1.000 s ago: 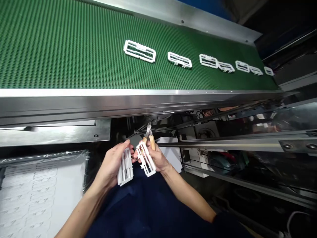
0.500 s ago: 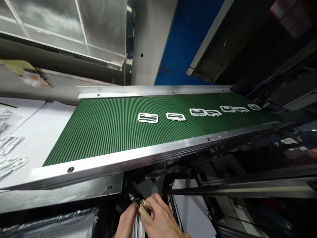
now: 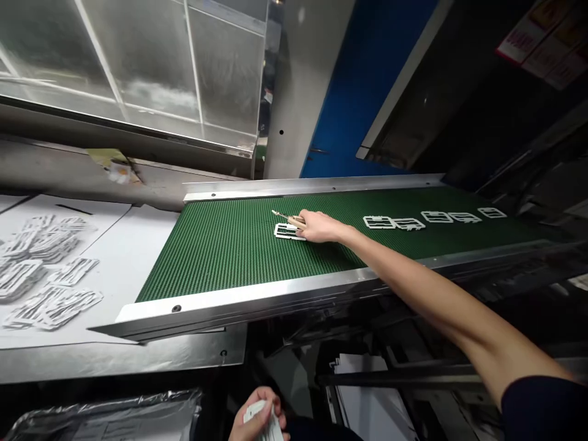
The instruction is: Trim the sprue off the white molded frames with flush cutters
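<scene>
My right hand [image 3: 321, 226] reaches over the green conveyor belt [image 3: 220, 245], its fingers closed round pliers with tan handles [image 3: 294, 222]. Under its fingertips lies a white plastic frame [image 3: 285, 231], partly hidden; whether the fingers grip it is unclear. My left hand [image 3: 257, 416] is low in the view, below the belt's metal rail, closed round a bundle of white frames [image 3: 269, 425]. Farther right on the belt rest several more white frames [image 3: 379, 222].
Piles of white frames [image 3: 46, 239] lie on white sheets [image 3: 119, 251] at the left. A metal rail [image 3: 257, 292] edges the belt's near side. Plastic wrapping [image 3: 105, 416] is at the lower left, and a stack of sheets [image 3: 372, 392] stands below the belt.
My right hand has moved up from beside my left hand onto the belt, with the pliers. My left hand still holds the bundle. The view has shifted left.
</scene>
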{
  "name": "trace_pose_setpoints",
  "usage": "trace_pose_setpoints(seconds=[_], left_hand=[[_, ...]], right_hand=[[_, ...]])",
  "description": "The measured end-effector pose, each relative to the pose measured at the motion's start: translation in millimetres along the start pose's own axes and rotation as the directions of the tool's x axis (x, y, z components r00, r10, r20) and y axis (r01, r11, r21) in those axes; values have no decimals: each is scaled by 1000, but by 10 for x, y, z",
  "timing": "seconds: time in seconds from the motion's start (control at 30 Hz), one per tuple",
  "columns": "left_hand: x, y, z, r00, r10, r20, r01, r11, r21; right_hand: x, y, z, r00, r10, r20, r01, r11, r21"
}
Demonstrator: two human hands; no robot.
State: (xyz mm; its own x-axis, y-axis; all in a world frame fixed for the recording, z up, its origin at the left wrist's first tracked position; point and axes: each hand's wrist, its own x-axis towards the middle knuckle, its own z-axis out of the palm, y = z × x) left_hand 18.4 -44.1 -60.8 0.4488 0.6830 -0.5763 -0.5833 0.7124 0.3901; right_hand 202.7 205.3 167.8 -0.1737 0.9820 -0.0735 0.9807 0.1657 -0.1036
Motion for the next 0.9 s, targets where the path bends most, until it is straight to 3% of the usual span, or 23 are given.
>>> trace_pose_setpoints(seconds=[0.1,0.2,0.3,0.37,0.43,0.53,0.67,0.77,0.9], left_hand=[[-62,56,-12,993,70,-92,-74,996,-42],[-167,183,56,985,122,-120,-130,990,-58],[-322,412,191,976,191,-109,-191,982,13],[-440,580,281,965,245,-91,-236,966,101],[-550,720,344,958,279,-60,-266,950,162],[-663,828,368,953,301,-39,-289,940,180],[-690,800,300,986,169,-16,-161,963,218],[-646,746,240,997,74,-20,-67,963,263],[-563,770,213,998,43,-42,-23,920,391]], right_hand=[[84,-37,107,999,-8,-33,7,1000,-22],[-27,-76,-1,997,4,-76,-4,1000,2],[-395,-188,-179,990,-71,-118,108,933,342],[-803,-319,-164,979,-155,-132,204,721,662],[-1254,-462,30,973,-230,13,125,573,810],[-1786,-619,566,950,-242,197,-48,512,858],[-2077,-660,1244,936,-172,307,-226,375,899],[-2134,-626,1459,925,-140,352,-299,301,905],[-2185,-573,1499,917,-132,376,-337,248,908]])
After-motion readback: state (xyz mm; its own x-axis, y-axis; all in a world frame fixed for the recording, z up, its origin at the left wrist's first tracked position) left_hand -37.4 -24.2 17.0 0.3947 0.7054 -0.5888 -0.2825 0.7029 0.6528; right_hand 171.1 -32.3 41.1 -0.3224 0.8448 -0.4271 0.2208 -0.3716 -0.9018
